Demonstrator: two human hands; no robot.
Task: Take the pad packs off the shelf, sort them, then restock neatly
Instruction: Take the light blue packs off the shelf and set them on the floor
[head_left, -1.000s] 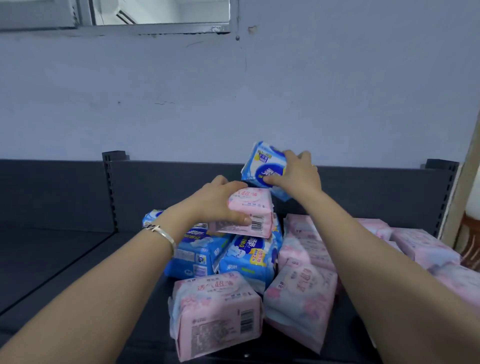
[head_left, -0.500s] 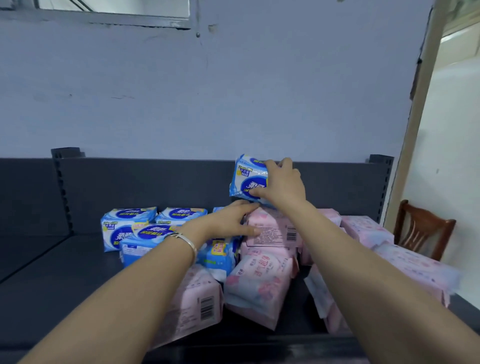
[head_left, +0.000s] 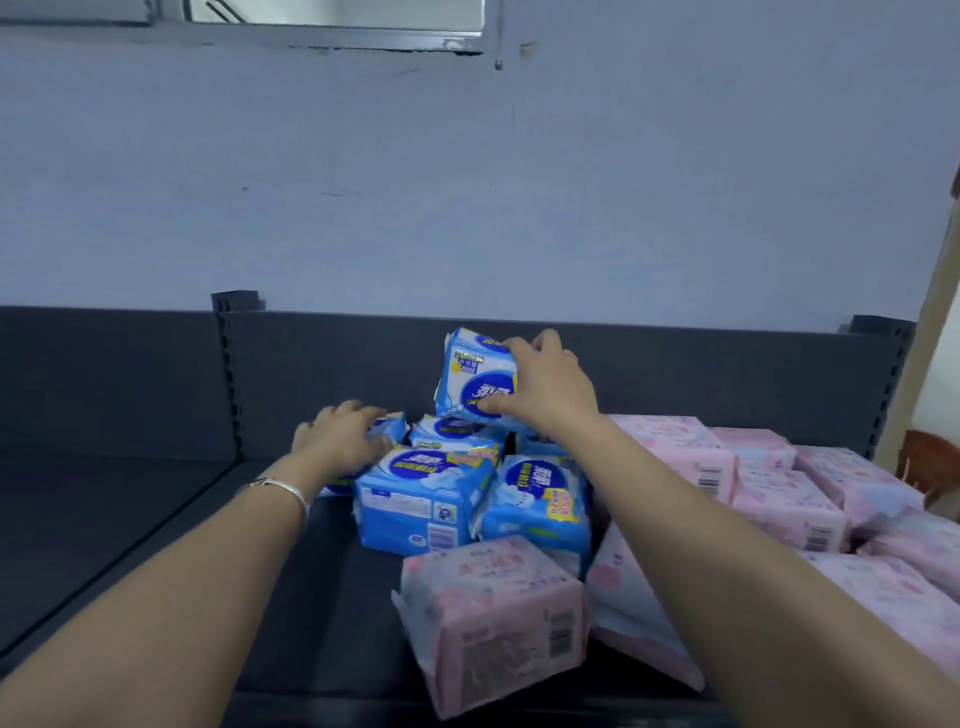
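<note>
Blue pad pack (head_left: 475, 376) raised over the blue cluster (head_left: 423, 501) on the dark shelf (head_left: 156, 519), pinched in the grip of the right hand (head_left: 545, 389), while the left hand (head_left: 340, 439) has released its pink pack and now curls its grip over a rear blue pack (head_left: 389, 428); pink packs (head_left: 784, 506) lie to the right, so sorting looks nearly done.

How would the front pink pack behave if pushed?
The front pink pack likely squashes rather than resists: its film wrapper bulges and creases. It sits tilted near the front edge of the shelf, so a nudge might topple it.
</note>
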